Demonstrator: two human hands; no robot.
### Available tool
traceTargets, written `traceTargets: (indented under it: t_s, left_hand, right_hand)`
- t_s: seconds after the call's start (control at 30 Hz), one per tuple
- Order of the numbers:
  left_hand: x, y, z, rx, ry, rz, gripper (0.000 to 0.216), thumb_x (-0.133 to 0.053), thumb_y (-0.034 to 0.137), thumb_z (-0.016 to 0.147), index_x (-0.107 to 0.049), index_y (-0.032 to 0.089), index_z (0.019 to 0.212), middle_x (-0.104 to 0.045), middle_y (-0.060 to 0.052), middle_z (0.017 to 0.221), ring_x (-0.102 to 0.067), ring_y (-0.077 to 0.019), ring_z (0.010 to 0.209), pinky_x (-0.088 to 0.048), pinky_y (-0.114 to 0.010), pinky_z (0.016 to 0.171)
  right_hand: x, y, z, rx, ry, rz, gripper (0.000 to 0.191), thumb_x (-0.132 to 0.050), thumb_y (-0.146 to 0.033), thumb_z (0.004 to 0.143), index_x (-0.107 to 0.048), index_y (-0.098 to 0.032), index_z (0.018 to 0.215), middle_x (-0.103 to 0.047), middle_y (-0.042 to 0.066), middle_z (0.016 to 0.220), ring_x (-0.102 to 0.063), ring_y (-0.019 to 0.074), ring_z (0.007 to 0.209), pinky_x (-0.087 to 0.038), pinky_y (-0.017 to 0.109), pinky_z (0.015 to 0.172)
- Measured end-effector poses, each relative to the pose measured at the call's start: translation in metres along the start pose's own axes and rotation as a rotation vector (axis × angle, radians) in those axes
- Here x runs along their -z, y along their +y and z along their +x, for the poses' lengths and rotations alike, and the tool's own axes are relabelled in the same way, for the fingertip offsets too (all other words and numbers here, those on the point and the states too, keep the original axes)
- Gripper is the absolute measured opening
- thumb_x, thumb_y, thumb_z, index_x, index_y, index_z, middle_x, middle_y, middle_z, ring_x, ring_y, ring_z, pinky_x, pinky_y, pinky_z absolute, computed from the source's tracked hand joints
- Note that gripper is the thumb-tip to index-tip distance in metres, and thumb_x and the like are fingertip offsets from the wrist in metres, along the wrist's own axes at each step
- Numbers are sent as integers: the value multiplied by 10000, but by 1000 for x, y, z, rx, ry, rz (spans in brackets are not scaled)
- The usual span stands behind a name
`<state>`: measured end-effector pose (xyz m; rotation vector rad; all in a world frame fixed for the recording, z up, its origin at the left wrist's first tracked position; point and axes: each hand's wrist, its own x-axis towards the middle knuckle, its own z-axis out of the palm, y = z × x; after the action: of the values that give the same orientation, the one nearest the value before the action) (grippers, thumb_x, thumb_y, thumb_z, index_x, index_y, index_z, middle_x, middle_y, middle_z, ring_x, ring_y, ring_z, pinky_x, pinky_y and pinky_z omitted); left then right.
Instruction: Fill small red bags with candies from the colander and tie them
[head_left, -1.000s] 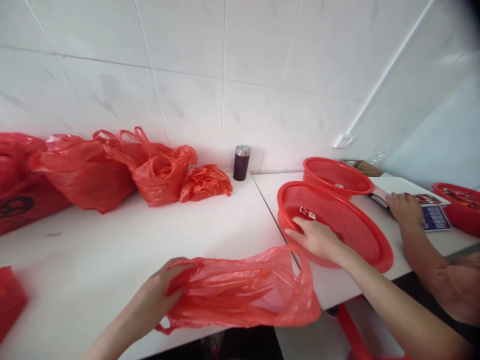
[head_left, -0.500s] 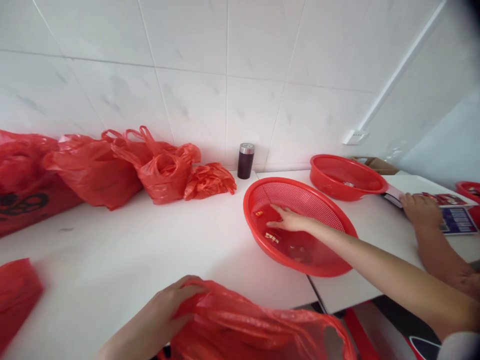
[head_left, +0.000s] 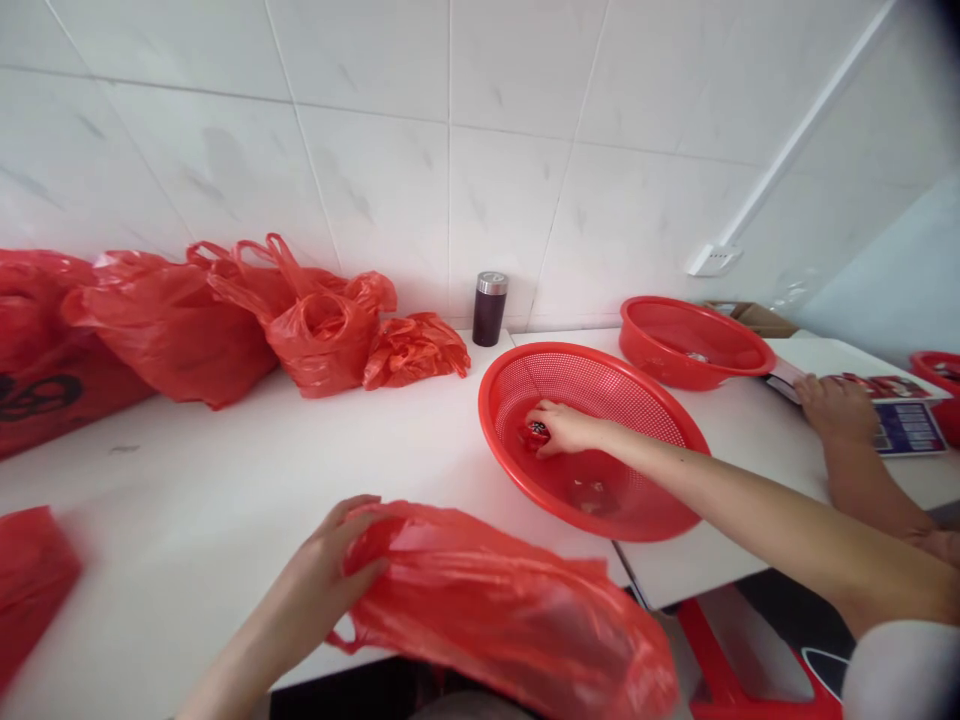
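My left hand (head_left: 337, 560) is closed on the edge of a red plastic bag (head_left: 502, 600), which lies sideways over the table's front edge with its mouth toward the basket. My right hand (head_left: 562, 428) reaches inside a large red perforated basket (head_left: 517, 490). Its fingers are curled around small red packets (head_left: 535, 438) with black-and-white marks, partly hidden by the fingers. Another small clear-looking packet (head_left: 591, 494) lies on the basket floor nearer the front rim.
Several filled red bags (head_left: 180, 320) and a crumpled one (head_left: 420, 350) stand along the wall. A dark tumbler (head_left: 490, 308) is behind the basket. A second red basin (head_left: 694, 350) sits at back right, beside another person's hand (head_left: 836, 408) on printed boxes (head_left: 911, 428).
My right hand has lowered and its fingers have closed around the small packets. My left hand has raised the plastic bag slightly and spread it nearer the basket.
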<state>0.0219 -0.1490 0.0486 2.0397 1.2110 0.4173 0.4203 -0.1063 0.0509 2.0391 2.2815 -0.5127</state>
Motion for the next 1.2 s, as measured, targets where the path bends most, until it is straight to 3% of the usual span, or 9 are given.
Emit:
traceTargets:
  t_s: [0.1, 0.27, 0.43, 0.53, 0.7, 0.83, 1.03, 1.13, 1.2]
  left_hand:
    - [-1, -4, 2, 101, 92, 1, 411, -553, 367, 798, -637, 351, 1200, -538, -58, 1297, -631, -283, 1010, -576, -421, 795]
    - [-1, -12, -7, 42, 182, 85, 369, -557, 473, 807, -683, 361, 1136, -476, -55, 1358, -561, -305, 1143, -530, -438, 903]
    - [-11, -18, -24, 167, 382, -135, 662, -573, 535, 797, -381, 389, 1414, -289, -64, 1480, -481, -308, 1249, -563, -406, 862]
    - [-22, -31, -35, 293, 504, -331, 858, -627, 571, 742, -241, 332, 1470, -322, -121, 1468, -480, -337, 1251, -569, -429, 845]
    - [-32, -43, -48, 370, 344, -569, 829, -637, 570, 741, -315, 221, 1420, -599, -130, 1228, -617, -289, 1096, -533, -397, 897]
    - [-29, -22, -48, 337, 258, -649, 541, -636, 536, 767, -543, 185, 1168, -692, -59, 921, -660, -247, 894, -530, -358, 834]
    - [-21, 10, -53, 369, 126, -1228, 291, -707, 423, 760, -558, 175, 736, -486, 45, 582, -473, -91, 524, -478, -229, 528]
    - [-16, 15, -53, 447, 183, -1376, 320, -773, 376, 709, -523, 180, 742, -296, 101, 509, -322, -46, 430, -370, -165, 408]
    - [-14, 17, -48, 442, 191, -1400, 320, -778, 359, 710, -515, 185, 768, -282, 107, 514, -300, -40, 412, -331, -153, 373]
  right_hand:
    - [-1, 2, 7, -11, 28, 7, 375, -707, -327, 691, -624, -190, 1029, -603, 77, 1056, -585, 207, 912, -452, 272, 739]
    - [-4, 5, 18, -50, 56, 0, 370, -685, -254, 680, -617, -173, 1034, -622, 95, 1055, -605, 208, 868, -450, 264, 669]
    - [-4, 4, 26, -37, 69, -23, 391, -688, -215, 669, -632, -240, 1056, -623, 75, 1094, -603, 241, 923, -452, 287, 680]
    - [-2, 3, 28, -40, 67, -28, 398, -683, -229, 682, -623, -223, 1076, -617, 82, 1113, -607, 243, 927, -449, 282, 670]
    - [5, -3, 28, 20, 30, -21, 473, -688, -225, 675, -598, -228, 1139, -543, 83, 1265, -600, 215, 961, -438, 250, 680]
    - [8, -11, 32, 13, -6, 11, 386, -673, -175, 661, -632, -229, 1041, -629, 55, 1092, -613, 198, 871, -427, 243, 638]
    - [31, -21, 20, -90, 16, 144, 261, -615, -107, 683, -592, -167, 936, -648, 46, 848, -600, 134, 623, -414, 223, 542]
    - [55, -46, -2, -74, 76, 242, 257, -550, -149, 756, -521, -192, 1008, -624, 21, 837, -592, 125, 634, -418, 214, 536]
    - [69, -68, -16, 5, 168, 291, 232, -552, -178, 760, -499, -219, 982, -610, 0, 837, -580, 125, 672, -412, 212, 553]
